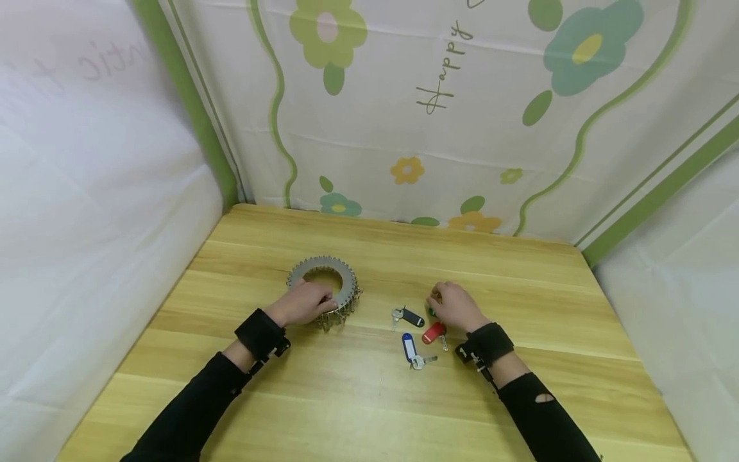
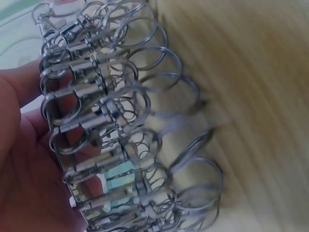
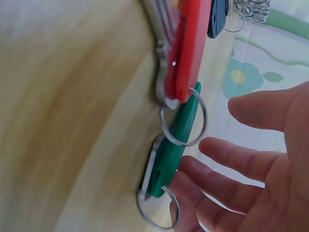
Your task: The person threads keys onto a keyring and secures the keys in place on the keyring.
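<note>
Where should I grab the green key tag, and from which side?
Probably pinch the green key tag by the long edges of its plastic body, coming from the side facing the right hand. That side looks exposed, while its key shows along the table side. The narrow body likely offers more grip than its thin ring.

Left hand [image 1: 304,301] curled in a grip, right hand [image 1: 458,308] loosely relaxed

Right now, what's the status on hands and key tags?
Left hand grips metal ring. Right hand at green tag, no grip yet. Red tag close by.
</note>
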A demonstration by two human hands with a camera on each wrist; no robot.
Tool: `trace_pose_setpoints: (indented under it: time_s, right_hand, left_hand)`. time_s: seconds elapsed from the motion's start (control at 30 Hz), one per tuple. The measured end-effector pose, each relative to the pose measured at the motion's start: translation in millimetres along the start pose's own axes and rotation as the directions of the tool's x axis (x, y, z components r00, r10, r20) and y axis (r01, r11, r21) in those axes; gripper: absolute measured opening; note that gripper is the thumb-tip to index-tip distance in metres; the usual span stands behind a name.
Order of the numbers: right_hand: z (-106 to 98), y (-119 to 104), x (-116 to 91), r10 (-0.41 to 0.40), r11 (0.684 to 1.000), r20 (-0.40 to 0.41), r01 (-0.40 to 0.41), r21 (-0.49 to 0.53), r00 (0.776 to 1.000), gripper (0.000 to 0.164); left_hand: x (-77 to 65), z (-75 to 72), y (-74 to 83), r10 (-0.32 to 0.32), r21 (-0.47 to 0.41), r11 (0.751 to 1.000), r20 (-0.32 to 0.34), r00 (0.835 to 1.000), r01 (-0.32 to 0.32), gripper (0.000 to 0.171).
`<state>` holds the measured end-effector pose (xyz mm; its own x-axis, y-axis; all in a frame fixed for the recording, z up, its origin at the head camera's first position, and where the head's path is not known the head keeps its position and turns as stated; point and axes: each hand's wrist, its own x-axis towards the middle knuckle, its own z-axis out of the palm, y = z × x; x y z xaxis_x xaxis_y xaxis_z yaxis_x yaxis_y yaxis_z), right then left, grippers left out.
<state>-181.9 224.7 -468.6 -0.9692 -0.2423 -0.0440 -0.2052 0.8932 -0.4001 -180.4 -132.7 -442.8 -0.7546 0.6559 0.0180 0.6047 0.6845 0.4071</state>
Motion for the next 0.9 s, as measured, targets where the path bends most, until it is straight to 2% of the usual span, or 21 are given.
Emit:
trace_pose_setpoints:
  time_s: [0.2, 0.37, 0.67, 0.77, 0.9]
  right_hand:
    - [1.5, 0.3, -0.2, 0.000, 1.000, 0.011, 0.000, 0.001, 1.000, 0.027]
    - [0.5, 1.4, 0.6, -0.015, 1.000, 0.010, 0.015, -0.001, 1.000, 0.026]
    - [0.0, 3.8, 0.6, -0.028, 1.000, 0.004, 0.028, -0.008, 1.000, 0.025]
    - [0.8, 3.9, 0.6, -0.032, 0.999, 0.002, 0.032, -0.010, 0.999, 0.025]
    - [2.1, 4.1, 0.4, -0.033, 0.999, 0.002, 0.033, -0.006, 0.999, 0.025]
  left_hand:
    - [0.6, 5.9, -3.5, -0.030, 0.034, 0.999, -0.007, 1.000, 0.031, 0.030]
    - [1.1, 8.6, -5.1, -0.076, 0.040, 0.996, 0.024, 0.997, 0.075, 0.029]
    - [5.4, 7.2, -6.0, -0.172, 0.015, 0.985, 0.078, 0.982, 0.171, 0.027]
    - [8.9, 7.4, -5.8, -0.212, 0.020, 0.977, 0.074, 0.975, 0.211, 0.026]
    - [12.1, 7.6, -5.1, -0.233, 0.048, 0.972, 0.062, 0.970, 0.230, 0.016]
